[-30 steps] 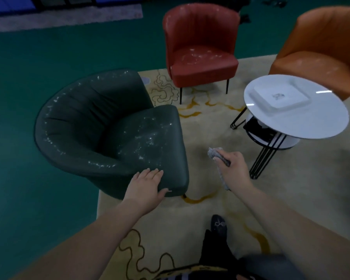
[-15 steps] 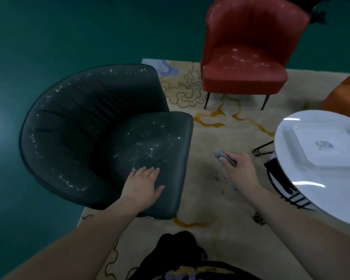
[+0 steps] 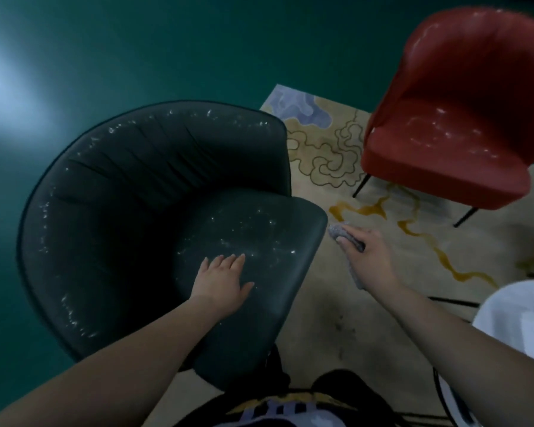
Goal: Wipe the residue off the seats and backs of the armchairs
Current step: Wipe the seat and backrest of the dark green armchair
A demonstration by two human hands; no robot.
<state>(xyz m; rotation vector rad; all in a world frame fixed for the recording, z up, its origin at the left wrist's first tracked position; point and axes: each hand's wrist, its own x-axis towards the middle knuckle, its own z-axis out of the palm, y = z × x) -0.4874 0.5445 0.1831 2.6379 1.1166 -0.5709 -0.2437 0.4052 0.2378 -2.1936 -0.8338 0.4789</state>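
A dark green armchair fills the left and centre, with white residue speckled on its seat and along the back rim. My left hand rests flat on the front of its seat, fingers straight. My right hand grips a grey cloth just off the seat's right front corner, above the rug. A red armchair stands at the upper right, with white residue on its seat and back.
A beige patterned rug lies under the chairs, and teal floor surrounds it. The edge of a white round table on black wire legs shows at the lower right. My dark clothing is at the bottom.
The view has swung closer and further down over the green chair. My left hand slid further onto the seat. My right hand with the cloth came up to the seat's corner.
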